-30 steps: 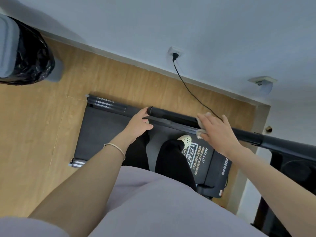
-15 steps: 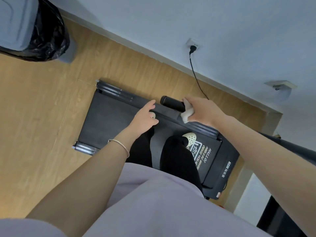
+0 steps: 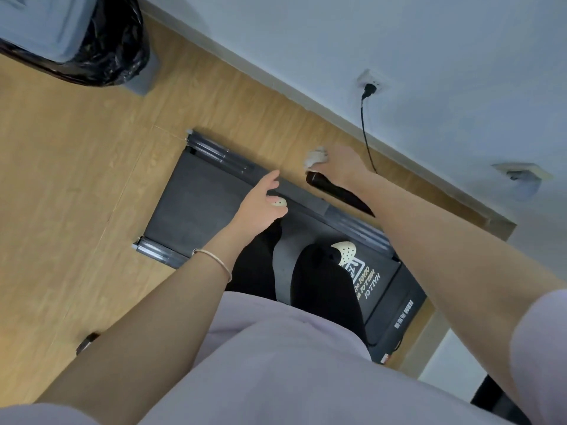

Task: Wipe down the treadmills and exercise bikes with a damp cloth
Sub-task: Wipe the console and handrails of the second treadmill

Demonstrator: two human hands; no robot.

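On the wood floor lies the treadmill we stand on, beside the wall. A bin stands well apart. The treadmill's black bar crosses above the deck. Our left hand hovers over the deck, fingers relaxed and apart. Our right hand clutches the cloth at the bar's end.

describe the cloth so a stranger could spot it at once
Find the black treadmill on the wooden floor beside the pale wall. A black handrail ends in a rounded tip over its far edge, with the right hand just past that tip. The cloth is the small crumpled whitish wad that hand grips, pale against the dark rail.
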